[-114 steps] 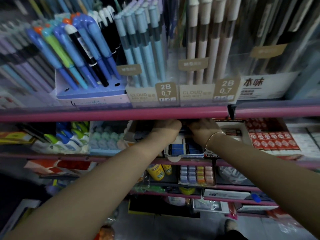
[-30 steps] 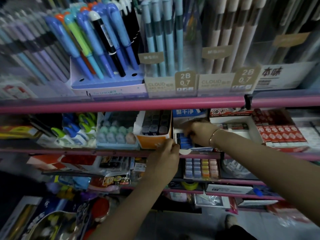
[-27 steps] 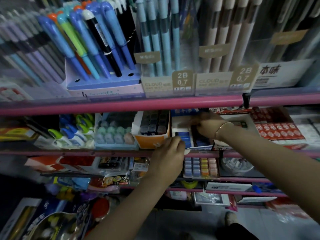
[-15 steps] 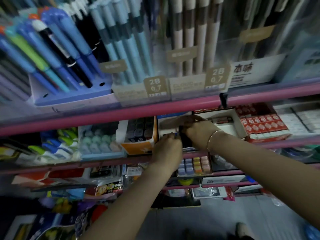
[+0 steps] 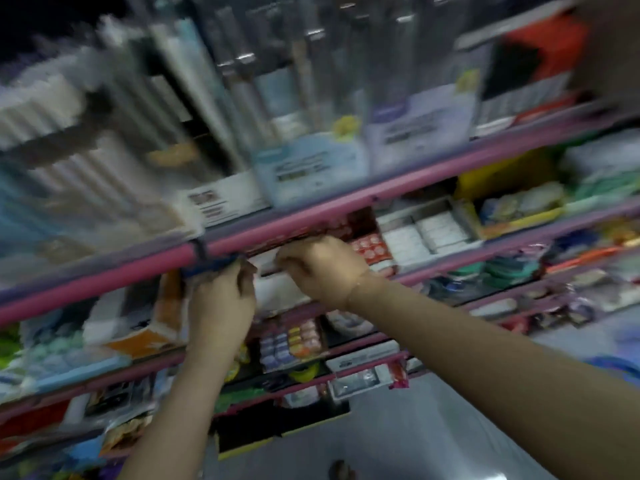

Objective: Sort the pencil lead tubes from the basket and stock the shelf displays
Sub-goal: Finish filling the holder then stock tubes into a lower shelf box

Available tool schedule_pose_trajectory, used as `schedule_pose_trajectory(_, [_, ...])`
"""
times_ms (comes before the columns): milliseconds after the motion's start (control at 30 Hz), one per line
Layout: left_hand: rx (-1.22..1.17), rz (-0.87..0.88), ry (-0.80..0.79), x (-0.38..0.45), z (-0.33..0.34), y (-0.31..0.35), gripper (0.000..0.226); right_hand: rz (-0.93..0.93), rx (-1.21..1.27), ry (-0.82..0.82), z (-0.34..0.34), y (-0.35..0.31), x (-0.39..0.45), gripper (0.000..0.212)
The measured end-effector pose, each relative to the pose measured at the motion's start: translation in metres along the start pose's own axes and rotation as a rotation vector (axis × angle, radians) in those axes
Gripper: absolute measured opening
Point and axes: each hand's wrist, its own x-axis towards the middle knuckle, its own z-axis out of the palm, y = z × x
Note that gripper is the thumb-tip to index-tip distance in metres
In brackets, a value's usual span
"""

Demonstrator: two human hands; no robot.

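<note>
The whole view was smeared by motion blur. The pink-railed shelf [image 5: 346, 206] ran tilted across the scene, upper tier packed with upright pens [image 5: 221, 109] too blurred to read. Under the rail, just left of the red packets [image 5: 369, 245], sat a white display box [image 5: 280, 292]; both hands met at it. The left hand [image 5: 220, 306] curled round something dark blue [image 5: 207, 266], likely a lead tube, its shape lost in blur. The right hand [image 5: 322, 268] was curled at the box's far edge; whether it gripped anything could not be told.
</note>
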Motion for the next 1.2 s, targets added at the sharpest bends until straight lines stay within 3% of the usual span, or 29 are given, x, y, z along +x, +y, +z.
schedule_pose_trajectory(33, [-0.120,0.113,0.082,-0.012,0.004,0.031,0.019,0.068,0.088,0.096,-0.023,0.018,-0.030,0.025])
schedule_pose_trajectory(100, [-0.360,0.313,0.069,-0.037,0.021,0.101,0.024,0.243,0.157,0.222,-0.060,0.065,-0.099,0.022])
schedule_pose_trajectory(200, [-0.587,0.507,-0.202,-0.071,0.077,0.219,0.028,0.589,0.085,0.238,-0.098,0.150,-0.212,0.020])
schedule_pose_trajectory(267, [-0.666,0.520,-0.380,-0.094,0.126,0.295,0.024,0.844,0.055,0.273,-0.117,0.210,-0.283,0.021])
schedule_pose_trajectory(433, [-0.564,0.510,-0.820,-0.153,0.269,0.422,0.017,1.411,0.052,0.322,-0.137,0.330,-0.438,0.024])
schedule_pose_trajectory(600, [-0.350,0.578,-1.104,-0.215,0.432,0.456,0.016,1.735,0.104,0.346,-0.075,0.432,-0.566,0.023])
schedule_pose_trajectory(733, [-0.216,0.733,-1.201,-0.264,0.587,0.449,0.016,1.839,0.075,0.296,0.026,0.529,-0.651,0.022])
schedule_pose_trajectory(900, [-0.014,1.061,-1.152,-0.310,0.788,0.464,0.024,1.829,0.067,0.270,0.165,0.661,-0.729,0.038])
schedule_pose_trajectory(1033, [0.395,1.214,-1.120,-0.344,0.910,0.489,0.045,1.685,-0.027,0.131,0.244,0.760,-0.760,0.048])
schedule_pose_trajectory(1200, [0.907,1.290,-1.010,-0.367,0.982,0.501,0.057,1.419,-0.195,-0.015,0.284,0.849,-0.747,0.073])
